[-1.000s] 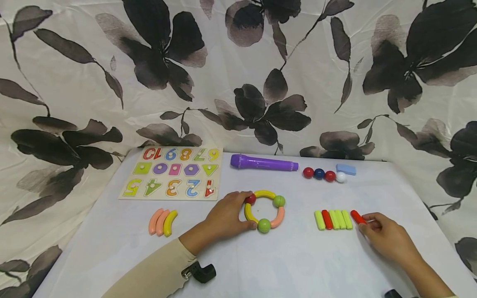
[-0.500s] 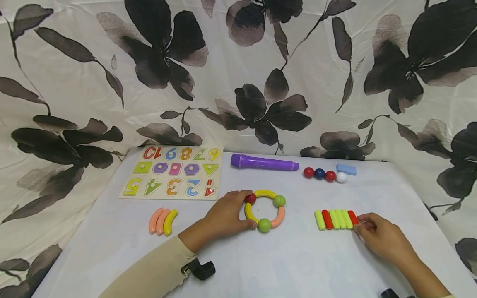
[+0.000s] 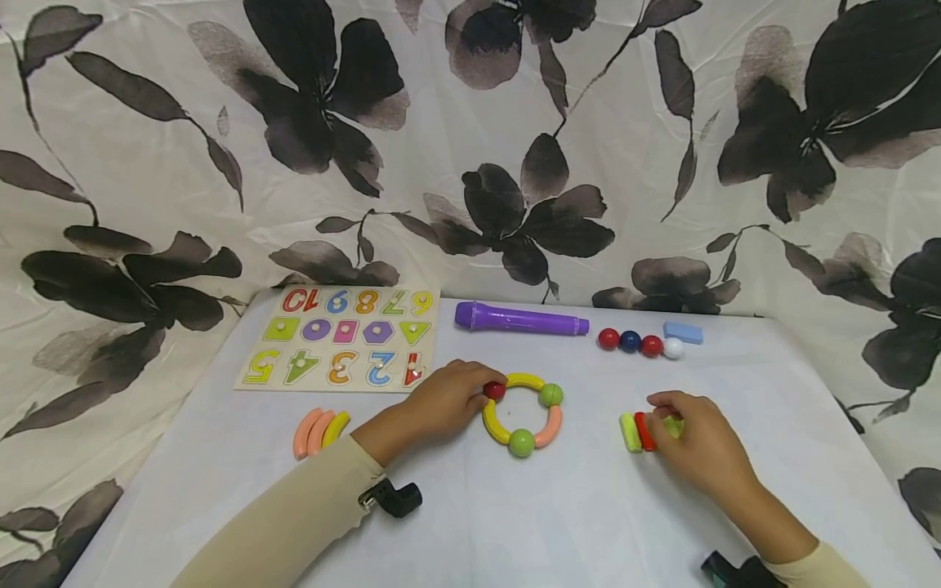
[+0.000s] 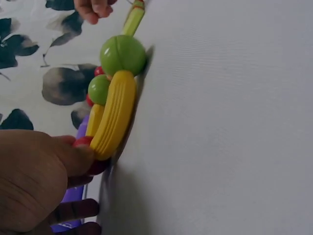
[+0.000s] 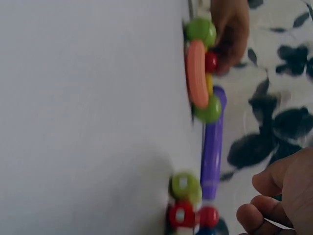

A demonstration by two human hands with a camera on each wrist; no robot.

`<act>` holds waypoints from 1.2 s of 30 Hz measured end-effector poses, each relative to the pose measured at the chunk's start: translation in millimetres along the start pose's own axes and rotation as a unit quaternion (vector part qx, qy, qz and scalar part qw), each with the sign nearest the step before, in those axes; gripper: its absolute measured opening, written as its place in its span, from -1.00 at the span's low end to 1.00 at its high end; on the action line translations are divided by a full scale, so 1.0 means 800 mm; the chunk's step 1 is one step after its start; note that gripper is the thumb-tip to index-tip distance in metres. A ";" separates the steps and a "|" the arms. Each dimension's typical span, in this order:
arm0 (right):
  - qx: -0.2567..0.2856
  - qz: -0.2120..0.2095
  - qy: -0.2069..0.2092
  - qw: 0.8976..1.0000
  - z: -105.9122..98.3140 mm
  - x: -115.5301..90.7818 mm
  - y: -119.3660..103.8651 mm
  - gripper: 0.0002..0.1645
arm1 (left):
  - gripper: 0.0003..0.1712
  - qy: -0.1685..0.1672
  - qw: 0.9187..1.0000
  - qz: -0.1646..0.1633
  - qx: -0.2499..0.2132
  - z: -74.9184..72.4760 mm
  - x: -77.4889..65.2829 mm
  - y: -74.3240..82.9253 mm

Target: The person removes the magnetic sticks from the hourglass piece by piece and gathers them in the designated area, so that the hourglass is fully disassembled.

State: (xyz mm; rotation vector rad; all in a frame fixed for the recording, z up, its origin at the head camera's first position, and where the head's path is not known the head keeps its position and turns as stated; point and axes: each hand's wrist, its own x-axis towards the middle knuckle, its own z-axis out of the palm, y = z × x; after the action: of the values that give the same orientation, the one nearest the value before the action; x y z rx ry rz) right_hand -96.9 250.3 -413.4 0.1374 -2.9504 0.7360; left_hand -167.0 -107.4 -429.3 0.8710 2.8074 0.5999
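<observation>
My left hand (image 3: 448, 400) pinches the red ball (image 3: 495, 391) at the left of a ring made of curved yellow sticks (image 3: 524, 380), a curved pink stick (image 3: 548, 429) and green balls (image 3: 522, 443). In the left wrist view, the thumb lies against that ball, beside a ridged yellow stick (image 4: 115, 115). Over a row of short straight sticks, my right hand (image 3: 702, 445) hovers with thumb and fingers apart, holding nothing. A green stick (image 3: 630, 433) and a red stick (image 3: 644, 431) show at the row's left end; the hand hides most of the others.
Behind the ring lie a number puzzle board (image 3: 250, 377) and a purple toy microphone (image 3: 522, 318). A line of red, blue and white balls (image 3: 630, 343) sits near a light blue block (image 3: 683, 332). Curved pink sticks (image 3: 307, 433) lie left, beside a partly covered yellow one (image 3: 336, 426).
My right hand lays the red stick at the row's right end, lets go and moves left over the row. My left hand's thumb shifts from the ring's lower left up to the red ball.
</observation>
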 end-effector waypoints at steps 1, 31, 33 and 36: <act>0.004 -0.016 0.003 1.000 0.005 0.002 -0.008 -0.65 | -0.55 -0.002 1.000 0.006 0.002 0.000 0.002 -0.001; -0.005 -0.058 -0.189 0.980 0.067 0.044 -0.081 0.36 | -0.63 -0.056 0.998 0.034 0.002 -0.002 0.028 -0.006; -0.003 -0.057 -0.190 0.980 0.067 0.044 -0.082 0.36 | -0.64 -0.056 0.998 0.036 -0.001 0.000 0.029 -0.007; -0.004 -0.056 -0.190 0.980 0.067 0.044 -0.082 0.36 | -0.65 -0.056 0.998 0.034 -0.014 0.000 0.029 -0.010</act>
State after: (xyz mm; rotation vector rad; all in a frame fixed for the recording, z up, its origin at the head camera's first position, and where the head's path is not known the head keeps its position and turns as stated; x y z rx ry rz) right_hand -128.7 165.2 -426.5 0.4923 -3.2650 0.7565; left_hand -190.0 -100.5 -432.8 0.9673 2.6731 0.5784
